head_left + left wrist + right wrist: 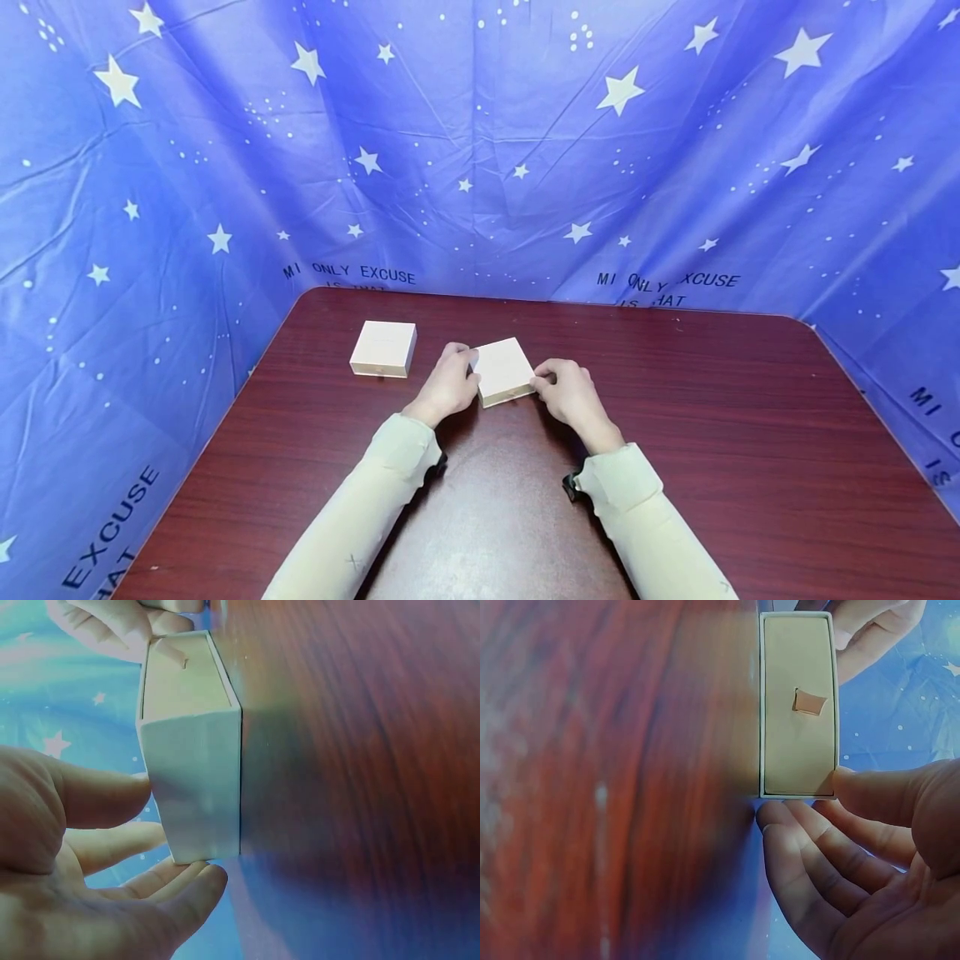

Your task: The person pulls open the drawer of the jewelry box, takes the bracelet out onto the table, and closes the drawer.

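Observation:
A small white drawer box point(504, 370) lies turned at an angle on the table, held at both sides. My left hand point(450, 385) grips its left side; in the left wrist view the thumb point(109, 796) touches the upper edge and the fingers reach the far corner. My right hand point(568, 392) pinches the right front corner, thumb point(877, 793) on the top edge and fingers bent against the side. The drawer's cream front point(799, 746) faces me, pushed in, with a small tan pull tab point(810, 702). What the box contains is hidden.
A second white drawer box point(384, 347) stands to the left of my left hand, its front also facing me. Both lie on a dark red wooden table point(750, 433). A blue star-printed curtain point(480, 150) hangs around the table's back and sides.

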The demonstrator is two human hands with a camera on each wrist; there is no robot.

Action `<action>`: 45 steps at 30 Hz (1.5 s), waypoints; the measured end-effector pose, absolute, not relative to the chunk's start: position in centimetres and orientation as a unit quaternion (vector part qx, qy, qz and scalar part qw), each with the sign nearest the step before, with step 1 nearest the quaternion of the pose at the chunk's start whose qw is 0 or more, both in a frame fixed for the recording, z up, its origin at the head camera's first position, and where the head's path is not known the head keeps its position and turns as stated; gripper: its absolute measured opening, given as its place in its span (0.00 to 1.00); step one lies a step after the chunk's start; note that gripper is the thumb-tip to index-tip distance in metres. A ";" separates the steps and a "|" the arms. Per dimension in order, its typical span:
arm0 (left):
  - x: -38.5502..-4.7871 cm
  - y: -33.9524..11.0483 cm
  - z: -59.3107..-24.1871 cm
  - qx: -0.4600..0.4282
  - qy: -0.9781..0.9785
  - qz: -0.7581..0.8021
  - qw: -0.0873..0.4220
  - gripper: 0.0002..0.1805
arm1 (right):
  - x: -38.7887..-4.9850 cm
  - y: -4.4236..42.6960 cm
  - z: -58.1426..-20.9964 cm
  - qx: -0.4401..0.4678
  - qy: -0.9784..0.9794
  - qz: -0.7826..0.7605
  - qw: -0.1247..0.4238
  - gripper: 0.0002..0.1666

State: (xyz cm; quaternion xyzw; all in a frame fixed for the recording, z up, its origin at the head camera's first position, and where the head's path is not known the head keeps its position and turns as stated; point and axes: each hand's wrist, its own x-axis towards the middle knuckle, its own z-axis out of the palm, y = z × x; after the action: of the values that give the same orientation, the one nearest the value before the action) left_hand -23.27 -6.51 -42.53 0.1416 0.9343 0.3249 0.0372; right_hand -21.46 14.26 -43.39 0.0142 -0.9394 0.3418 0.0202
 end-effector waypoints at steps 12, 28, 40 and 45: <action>-23.0 -6.8 -42.3 0.126 0.937 0.324 0.013 0.19 | -21.5 14.7 -43.6 0.006 -0.914 0.405 0.001 0.04; -22.0 -6.8 -42.5 0.093 0.936 0.339 0.008 0.23 | -21.5 14.8 -43.7 -0.021 -0.895 0.445 -0.012 0.05; -21.3 -6.9 -42.9 0.075 0.928 0.363 -0.016 0.14 | -21.6 14.8 -43.8 -0.028 -0.882 0.471 -0.019 0.06; -21.0 -6.9 -43.0 0.071 0.926 0.369 -0.016 0.14 | -21.6 14.9 -43.9 -0.027 -0.878 0.478 -0.016 0.05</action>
State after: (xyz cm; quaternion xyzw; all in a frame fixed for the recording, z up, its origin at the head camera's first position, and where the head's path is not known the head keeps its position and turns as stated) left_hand -21.03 -6.90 -42.98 0.0714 0.9264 0.3694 -0.0157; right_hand -21.60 14.88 -43.90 -0.0274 -0.8777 0.4781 -0.0163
